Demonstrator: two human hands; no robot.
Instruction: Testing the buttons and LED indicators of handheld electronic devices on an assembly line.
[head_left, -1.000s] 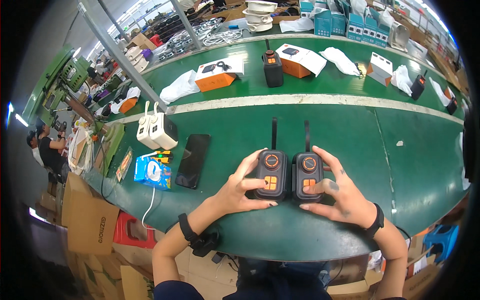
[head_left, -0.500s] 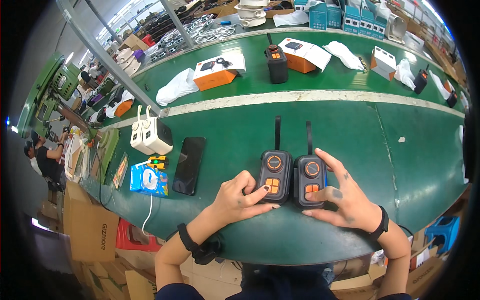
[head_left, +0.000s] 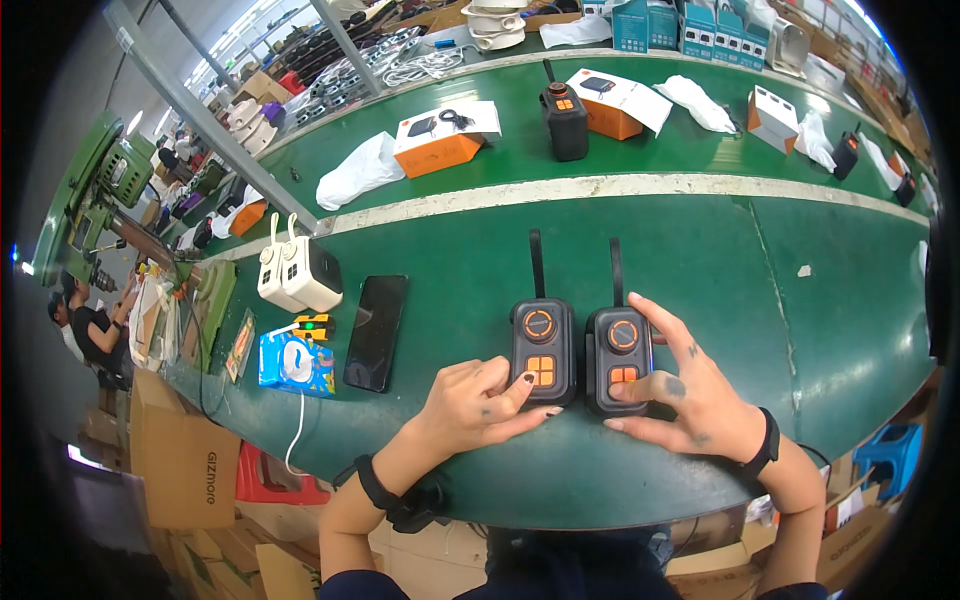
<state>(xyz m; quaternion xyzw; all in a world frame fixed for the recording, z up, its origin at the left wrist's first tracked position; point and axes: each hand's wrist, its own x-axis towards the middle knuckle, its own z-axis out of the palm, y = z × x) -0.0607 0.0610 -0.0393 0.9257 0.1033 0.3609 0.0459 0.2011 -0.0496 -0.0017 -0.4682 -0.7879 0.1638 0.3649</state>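
Observation:
Two boxy black devices stand side by side on the green worktable, each with an upright black strap, an orange-ringed dial and a block of orange buttons. My left hand (head_left: 482, 402) is closed at the left black device (head_left: 543, 343), its index fingertip on the buttons and thumb by the lower edge. Around the right side of the right black device (head_left: 606, 362) curls my right hand (head_left: 690, 395). One finger reaches up to its top corner, another covers part of its orange buttons, and the thumb lies by its lower edge. A narrow gap separates the devices.
Left of my hands lie a black phone (head_left: 376, 333), a blue box (head_left: 296, 362) with a white cable, and two white devices (head_left: 300, 274). Across a pale ledge (head_left: 620, 186) are white-and-orange boxes (head_left: 444, 140) and another black device (head_left: 565, 122). A green drill press (head_left: 125, 165) stands far left.
The left device has shifted slightly left with my left hand, widening the gap between the two devices. My right hand keeps its place on the right device.

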